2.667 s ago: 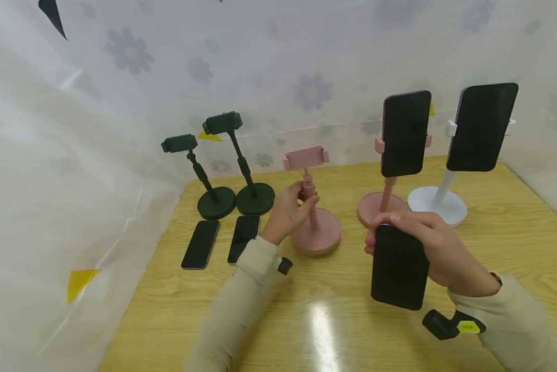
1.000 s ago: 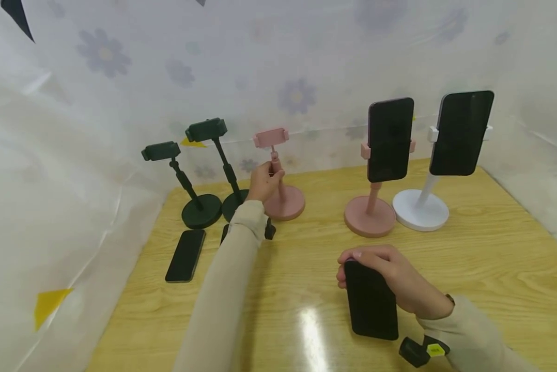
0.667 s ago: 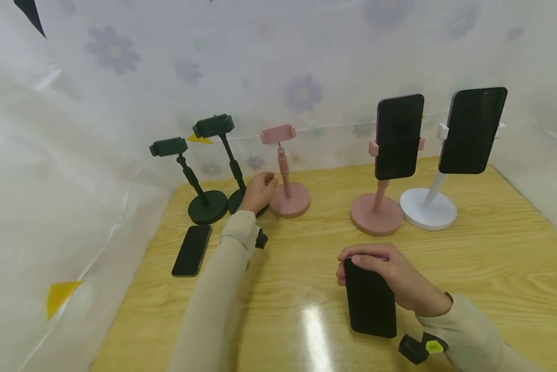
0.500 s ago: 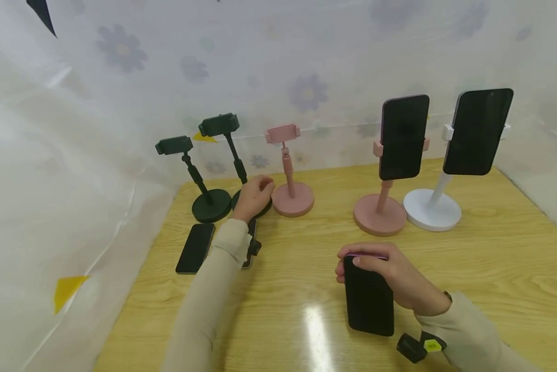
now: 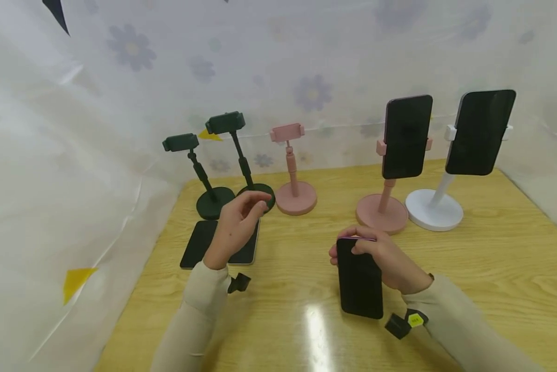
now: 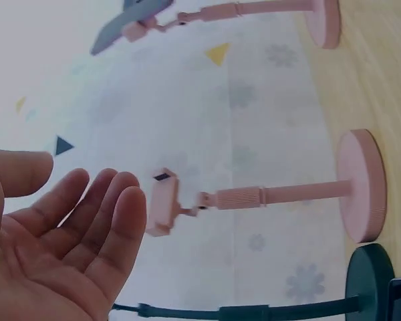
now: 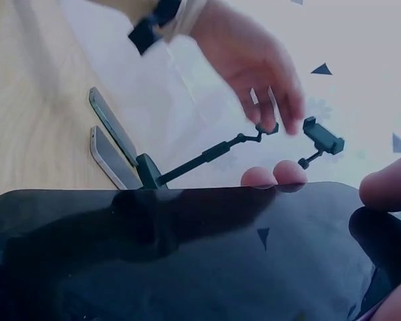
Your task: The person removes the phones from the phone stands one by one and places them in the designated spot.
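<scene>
My right hand (image 5: 390, 258) grips a dark smartphone (image 5: 359, 279) by its upper end, screen facing up toward me. In the right wrist view that smartphone (image 7: 187, 254) fills the lower part. My left hand (image 5: 235, 227) is in the air above two phones on the table, fingers loosely bent and holding nothing; in the left wrist view its palm and fingers (image 6: 113, 234) are bare. An unoccupied pink phone stand (image 5: 294, 181) stands upright beyond the left hand, beside a dark green phone stand (image 5: 246, 165). Parts of the two lying phones are hidden behind the left hand.
Another green stand (image 5: 201, 175) is at the far left. A black phone (image 5: 199, 243) lies before it, with a second phone (image 5: 247, 252) alongside. At right, a pink stand (image 5: 383, 212) and a white stand (image 5: 438, 209) each carry a phone. A flowered sheet (image 5: 313, 93) hangs behind.
The pink stand was moved back and left beside the green ones by my left hand, which let go and drew back toward me. My right hand shifted left, still holding the smartphone.
</scene>
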Motion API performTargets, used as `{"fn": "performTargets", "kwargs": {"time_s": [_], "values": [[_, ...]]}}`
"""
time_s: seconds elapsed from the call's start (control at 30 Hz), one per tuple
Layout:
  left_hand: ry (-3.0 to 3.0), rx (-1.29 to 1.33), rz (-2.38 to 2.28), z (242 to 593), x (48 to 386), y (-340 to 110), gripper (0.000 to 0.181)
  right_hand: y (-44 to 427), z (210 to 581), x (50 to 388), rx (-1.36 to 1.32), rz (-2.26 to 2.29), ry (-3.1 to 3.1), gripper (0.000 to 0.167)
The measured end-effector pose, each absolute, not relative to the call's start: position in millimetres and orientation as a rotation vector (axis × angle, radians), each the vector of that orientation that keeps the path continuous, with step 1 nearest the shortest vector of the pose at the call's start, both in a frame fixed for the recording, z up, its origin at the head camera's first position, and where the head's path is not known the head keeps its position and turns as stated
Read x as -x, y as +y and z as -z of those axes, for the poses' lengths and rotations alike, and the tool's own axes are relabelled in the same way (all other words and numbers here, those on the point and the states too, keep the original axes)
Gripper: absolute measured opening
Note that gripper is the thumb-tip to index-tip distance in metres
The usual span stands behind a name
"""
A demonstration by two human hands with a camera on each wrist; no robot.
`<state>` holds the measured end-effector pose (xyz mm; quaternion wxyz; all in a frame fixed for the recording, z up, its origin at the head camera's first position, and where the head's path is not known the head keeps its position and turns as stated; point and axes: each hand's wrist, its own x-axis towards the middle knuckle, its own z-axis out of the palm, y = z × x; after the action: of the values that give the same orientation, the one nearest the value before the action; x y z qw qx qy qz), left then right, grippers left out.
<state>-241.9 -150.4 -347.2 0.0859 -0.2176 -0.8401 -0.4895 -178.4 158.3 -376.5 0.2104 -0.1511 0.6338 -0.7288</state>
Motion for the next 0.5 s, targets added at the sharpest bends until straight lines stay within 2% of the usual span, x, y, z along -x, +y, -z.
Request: {"fn": "performTargets", "kwargs": {"time_s": [0.1,0.5], "values": [[-2.489,0.709,1.488,346.3,235.1,-152.5,0.026,151.6,375.9,190.0,0.346,2.009,1.757,0.024],[-2.505,0.705,1.464,354.2,231.1,-161.6,0.026,122.5,384.9,235.4,0.21,2.014,1.743,0.026]]}}
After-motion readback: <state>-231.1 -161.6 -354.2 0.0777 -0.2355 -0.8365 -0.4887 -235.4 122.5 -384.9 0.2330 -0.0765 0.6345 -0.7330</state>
